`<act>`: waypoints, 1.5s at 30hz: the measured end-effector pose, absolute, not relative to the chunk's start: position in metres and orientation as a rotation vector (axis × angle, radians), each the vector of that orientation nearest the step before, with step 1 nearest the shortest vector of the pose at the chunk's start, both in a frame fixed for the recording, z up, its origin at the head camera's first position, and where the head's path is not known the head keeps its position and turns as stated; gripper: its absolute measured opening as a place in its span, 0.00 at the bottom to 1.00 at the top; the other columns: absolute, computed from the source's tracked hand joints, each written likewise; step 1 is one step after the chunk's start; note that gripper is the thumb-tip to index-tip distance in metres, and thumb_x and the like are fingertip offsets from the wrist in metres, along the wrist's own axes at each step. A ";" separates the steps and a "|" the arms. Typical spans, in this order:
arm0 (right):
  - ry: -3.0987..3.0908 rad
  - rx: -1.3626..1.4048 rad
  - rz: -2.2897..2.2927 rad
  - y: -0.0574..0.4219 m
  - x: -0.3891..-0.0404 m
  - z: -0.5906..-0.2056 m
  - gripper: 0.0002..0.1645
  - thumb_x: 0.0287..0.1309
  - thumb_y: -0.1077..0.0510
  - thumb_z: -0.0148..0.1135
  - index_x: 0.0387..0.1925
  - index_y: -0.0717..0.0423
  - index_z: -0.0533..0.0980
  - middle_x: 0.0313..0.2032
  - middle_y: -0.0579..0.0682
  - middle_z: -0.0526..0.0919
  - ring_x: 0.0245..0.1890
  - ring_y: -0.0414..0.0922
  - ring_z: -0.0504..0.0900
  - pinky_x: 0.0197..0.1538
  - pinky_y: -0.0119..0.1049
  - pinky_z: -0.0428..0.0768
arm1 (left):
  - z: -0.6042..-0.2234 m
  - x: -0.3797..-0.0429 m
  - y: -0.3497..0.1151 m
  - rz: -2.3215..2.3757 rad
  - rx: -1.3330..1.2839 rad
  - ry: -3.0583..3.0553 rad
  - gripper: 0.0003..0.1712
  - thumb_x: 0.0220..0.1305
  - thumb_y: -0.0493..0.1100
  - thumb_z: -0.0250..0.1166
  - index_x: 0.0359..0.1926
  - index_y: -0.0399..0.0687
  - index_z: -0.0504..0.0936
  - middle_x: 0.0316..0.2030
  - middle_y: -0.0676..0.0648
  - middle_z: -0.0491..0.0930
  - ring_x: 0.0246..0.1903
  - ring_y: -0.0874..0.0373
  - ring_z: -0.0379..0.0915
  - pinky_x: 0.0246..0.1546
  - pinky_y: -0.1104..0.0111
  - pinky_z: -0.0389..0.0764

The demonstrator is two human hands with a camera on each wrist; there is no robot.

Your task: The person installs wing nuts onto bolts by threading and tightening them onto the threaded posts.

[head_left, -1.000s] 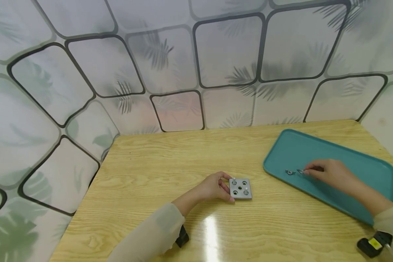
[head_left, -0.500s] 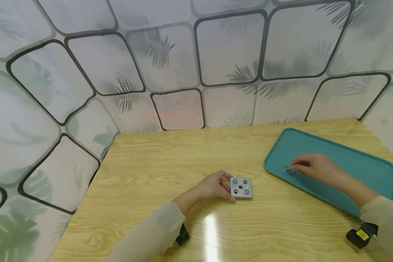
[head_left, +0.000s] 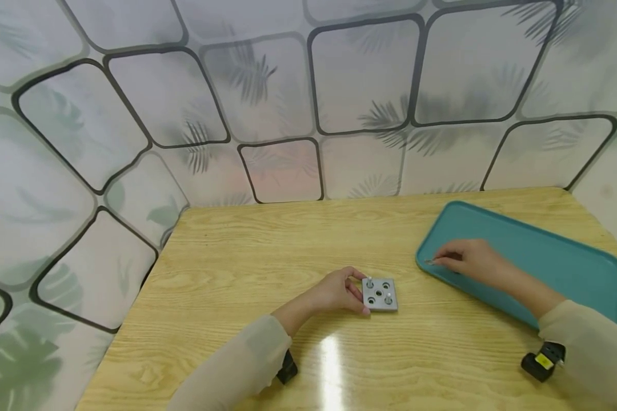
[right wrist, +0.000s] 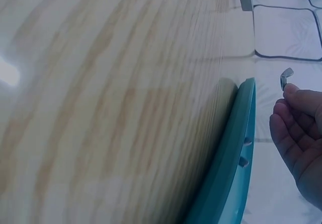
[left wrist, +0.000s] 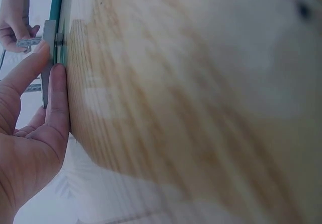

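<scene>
My left hand (head_left: 336, 293) pinches the left edge of a square metal plate (head_left: 385, 306) on the table. Several round holes pierce the plate, and two bolts (head_left: 388, 298) stand up from it. Seen edge-on in the left wrist view, the plate (left wrist: 48, 65) sits between thumb and fingers, its threaded bolts (left wrist: 29, 42) sticking out to one side. Over the left end of the teal tray, my right hand (head_left: 473, 262) pinches a small wing nut (head_left: 430, 262) between thumb and fingertip. One bent metal wing of that wing nut (right wrist: 286, 77) shows above the thumb in the right wrist view.
The shallow teal tray (head_left: 550, 245) lies slantwise on the right of the wooden table (head_left: 247, 251), its raised rim around it. A patterned curtain (head_left: 283, 171) hangs behind the table and along its left side. Black wrist devices (head_left: 287, 368) sit under both sleeves.
My right hand has moved left across the tray, from the wing nuts lying there to the tray's left end, and now holds one up. My left hand stays on the plate.
</scene>
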State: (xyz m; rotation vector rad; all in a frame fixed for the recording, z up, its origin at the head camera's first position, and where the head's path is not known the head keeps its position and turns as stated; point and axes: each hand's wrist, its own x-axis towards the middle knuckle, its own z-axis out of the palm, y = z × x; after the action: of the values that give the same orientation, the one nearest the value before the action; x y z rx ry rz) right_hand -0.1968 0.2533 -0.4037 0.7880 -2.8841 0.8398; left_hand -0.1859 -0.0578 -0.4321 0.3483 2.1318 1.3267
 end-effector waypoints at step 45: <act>-2.623 1.539 1.001 0.158 -0.219 -0.405 0.03 0.57 0.65 0.63 0.32 0.56 0.81 0.31 0.47 0.83 0.31 0.36 0.79 0.33 0.31 0.78 | -0.431 -0.186 -0.059 1.294 0.345 2.147 0.38 0.43 0.37 0.77 0.57 0.45 0.69 0.31 0.48 0.80 0.30 0.59 0.76 0.33 0.71 0.75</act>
State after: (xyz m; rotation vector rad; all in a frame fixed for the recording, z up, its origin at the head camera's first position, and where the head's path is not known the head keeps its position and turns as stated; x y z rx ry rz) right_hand -0.2190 0.1580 -0.4050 1.5385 -2.6234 1.0011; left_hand -0.1860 -0.0589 -0.4307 0.3446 2.1474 1.2944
